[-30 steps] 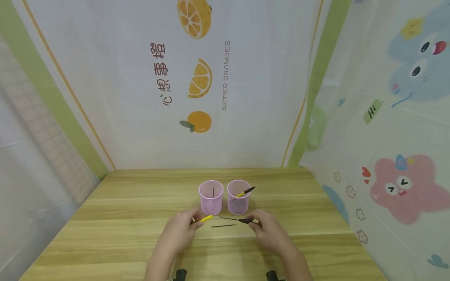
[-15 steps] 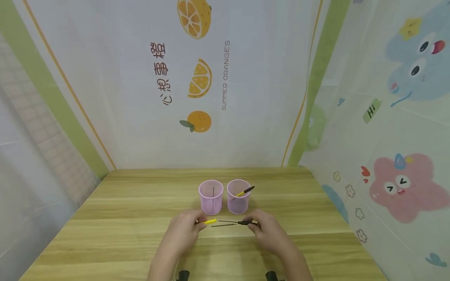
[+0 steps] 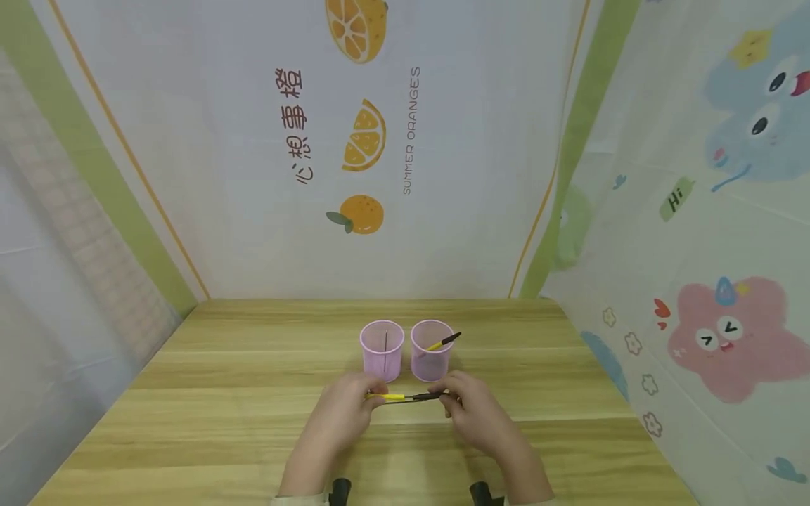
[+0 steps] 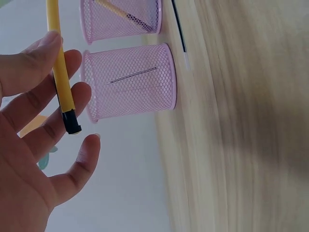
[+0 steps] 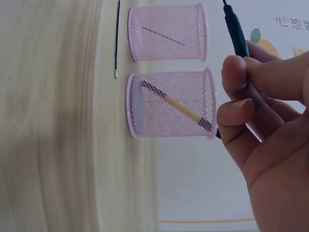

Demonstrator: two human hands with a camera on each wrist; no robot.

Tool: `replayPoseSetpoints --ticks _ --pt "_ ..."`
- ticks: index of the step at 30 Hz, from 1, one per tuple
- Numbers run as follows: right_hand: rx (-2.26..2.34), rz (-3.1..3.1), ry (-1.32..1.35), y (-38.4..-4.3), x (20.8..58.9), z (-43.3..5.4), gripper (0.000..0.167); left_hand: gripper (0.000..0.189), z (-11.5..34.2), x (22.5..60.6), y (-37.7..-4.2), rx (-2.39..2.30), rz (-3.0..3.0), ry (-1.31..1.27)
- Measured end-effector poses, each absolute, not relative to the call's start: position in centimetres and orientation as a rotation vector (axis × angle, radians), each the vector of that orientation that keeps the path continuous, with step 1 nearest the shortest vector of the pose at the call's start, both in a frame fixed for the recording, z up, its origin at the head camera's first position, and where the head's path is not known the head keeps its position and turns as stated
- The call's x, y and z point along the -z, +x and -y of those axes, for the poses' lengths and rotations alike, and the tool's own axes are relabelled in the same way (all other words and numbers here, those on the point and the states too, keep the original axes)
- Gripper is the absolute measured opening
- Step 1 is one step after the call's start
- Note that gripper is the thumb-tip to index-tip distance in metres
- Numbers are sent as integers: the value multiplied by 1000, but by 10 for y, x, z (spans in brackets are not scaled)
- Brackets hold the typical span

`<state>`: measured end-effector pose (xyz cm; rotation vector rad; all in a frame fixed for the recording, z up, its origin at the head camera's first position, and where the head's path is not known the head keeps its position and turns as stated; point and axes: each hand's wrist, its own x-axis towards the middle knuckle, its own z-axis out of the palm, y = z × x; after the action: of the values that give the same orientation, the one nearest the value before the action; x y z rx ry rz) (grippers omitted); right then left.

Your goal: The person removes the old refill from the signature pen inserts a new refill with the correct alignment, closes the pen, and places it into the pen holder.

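My left hand (image 3: 349,406) pinches the yellow pen barrel (image 4: 62,72), whose black end (image 4: 71,122) points back past the fingers. Opposite it, my right hand (image 3: 470,407) pinches the black front section of a pen (image 5: 235,31). In the head view the two parts lie in one line, with a short thin stretch of refill (image 3: 408,398) showing between them. How far the refill reaches inside the barrel is hidden. Just below them on the table lies a loose dark refill (image 5: 117,41).
Behind the hands stand two pink mesh cups. The left cup (image 3: 382,358) holds a thin refill (image 4: 133,75); the right cup (image 3: 430,365) holds a yellow and black pen (image 5: 181,107). Printed cloth (image 3: 468,211) hangs beyond the wooden table (image 3: 253,365).
My hands have come closer together, the left one moving right. The long refill that stuck out of the black section is now mostly out of sight at the barrel. The head view has shifted slightly.
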<state>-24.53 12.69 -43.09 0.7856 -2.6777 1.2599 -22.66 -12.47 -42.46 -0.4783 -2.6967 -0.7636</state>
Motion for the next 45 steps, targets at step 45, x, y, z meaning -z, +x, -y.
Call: replayPoseSetpoints --ticks 45 --pt "-1704 2411 546 -268 445 -124 19 3 115 429 -262 1178 2643 -512"
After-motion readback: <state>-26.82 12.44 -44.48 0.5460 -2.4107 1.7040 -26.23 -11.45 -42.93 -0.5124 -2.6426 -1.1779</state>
